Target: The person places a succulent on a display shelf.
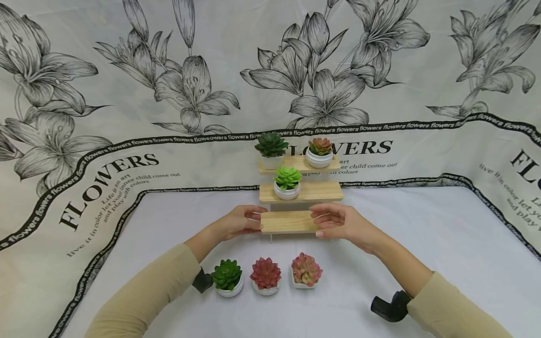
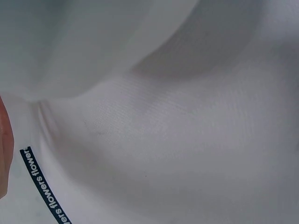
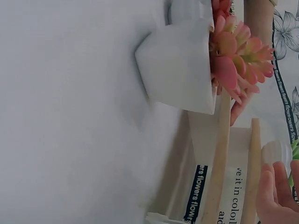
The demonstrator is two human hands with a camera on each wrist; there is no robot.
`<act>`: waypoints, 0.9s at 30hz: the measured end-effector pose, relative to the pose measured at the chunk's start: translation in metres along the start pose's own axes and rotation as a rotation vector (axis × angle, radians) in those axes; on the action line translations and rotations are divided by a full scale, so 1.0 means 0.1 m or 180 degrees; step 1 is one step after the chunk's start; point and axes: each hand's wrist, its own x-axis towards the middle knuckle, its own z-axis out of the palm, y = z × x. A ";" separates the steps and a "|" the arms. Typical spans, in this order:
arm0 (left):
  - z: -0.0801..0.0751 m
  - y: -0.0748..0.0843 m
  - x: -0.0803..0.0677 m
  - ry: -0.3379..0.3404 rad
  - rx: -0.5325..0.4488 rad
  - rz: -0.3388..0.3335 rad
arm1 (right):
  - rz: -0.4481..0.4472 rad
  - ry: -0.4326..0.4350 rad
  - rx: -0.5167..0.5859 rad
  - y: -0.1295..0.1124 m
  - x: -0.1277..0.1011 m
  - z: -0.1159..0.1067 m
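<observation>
Left hand (image 1: 238,221): fingers curled on the left end of the bottom step.
Right hand (image 1: 338,221): grips its right end.
Stepped wooden stand (image 1: 289,221): frame centre, holding three potted succulents (image 1: 287,182).
Risk: tilting could topple them.

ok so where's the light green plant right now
In the head view the light green plant sits at the left end of the wooden stand's middle step, below the dark green plant.
</observation>
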 end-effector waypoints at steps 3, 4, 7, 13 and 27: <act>0.00 0.00 0.00 -0.0005 0.0005 0.0018 | -0.0012 -0.0129 0.0020 0.07 -0.07 0.03; 0.00 0.00 0.00 -0.0002 0.0003 0.0015 | -0.0027 -0.0176 0.0021 0.10 -0.09 0.04; 0.00 0.00 -0.01 0.0012 -0.0013 0.0009 | -0.0046 -0.0332 0.0047 0.20 -0.15 0.08; 0.00 0.00 -0.01 -0.0019 -0.0026 0.0017 | 0.0018 -0.0586 0.0080 0.33 -0.25 0.17; 0.01 0.00 -0.01 -0.0010 -0.0022 0.0031 | -0.0127 -0.0698 0.0042 0.51 -0.32 0.33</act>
